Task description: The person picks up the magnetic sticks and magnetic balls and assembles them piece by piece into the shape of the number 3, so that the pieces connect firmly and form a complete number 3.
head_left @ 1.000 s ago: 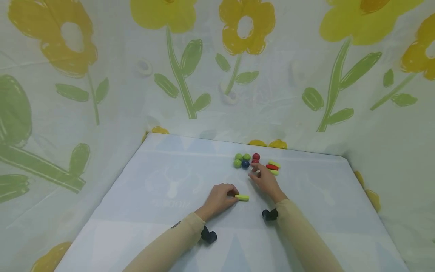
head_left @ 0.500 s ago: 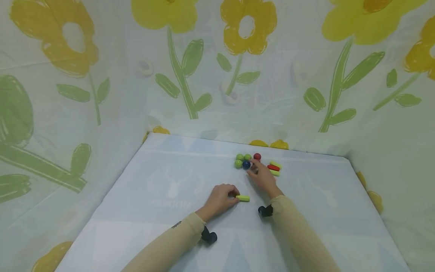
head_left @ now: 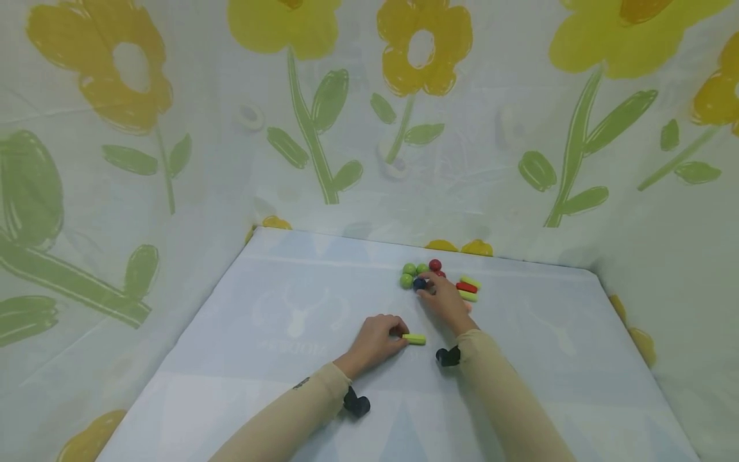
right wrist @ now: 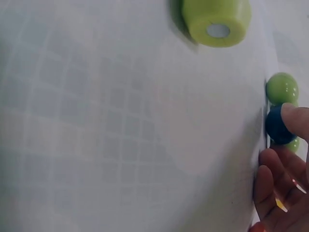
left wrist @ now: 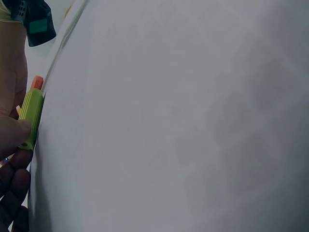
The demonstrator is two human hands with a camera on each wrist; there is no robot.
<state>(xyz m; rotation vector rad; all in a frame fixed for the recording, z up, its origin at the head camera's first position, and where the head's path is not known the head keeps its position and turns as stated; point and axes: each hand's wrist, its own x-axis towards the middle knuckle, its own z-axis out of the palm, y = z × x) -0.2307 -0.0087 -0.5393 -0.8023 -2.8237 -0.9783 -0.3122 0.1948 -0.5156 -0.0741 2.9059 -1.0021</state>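
Note:
My left hand (head_left: 378, 341) grips one end of a yellow-green ridged stick (head_left: 414, 339), held low over the table's middle. In the left wrist view, the thumb presses along the stick (left wrist: 31, 116), and an orange tip shows beyond its far end. My right hand (head_left: 446, 301) pinches a dark blue ball (head_left: 419, 283) between thumb and fingers; the thumb covers part of the ball (right wrist: 278, 124) in the right wrist view. Green balls (head_left: 407, 281) sit just left of and behind the blue one. Two red balls (head_left: 435, 264) lie behind the right fingers, the nearer one partly hidden.
Right of the right hand lie a red stick (head_left: 466, 287), yellow-green sticks (head_left: 468, 296) and a partly hidden orange piece (head_left: 468, 307). A white patterned table (head_left: 300, 372) reaches back to flower-printed curtains (head_left: 462, 160). Dark wrist cameras (head_left: 356, 404) stick out below both cuffs.
My right hand has moved slightly left from beside the red balls and taken the blue ball between thumb and fingers. The left hand keeps its hold on the stick, almost still.

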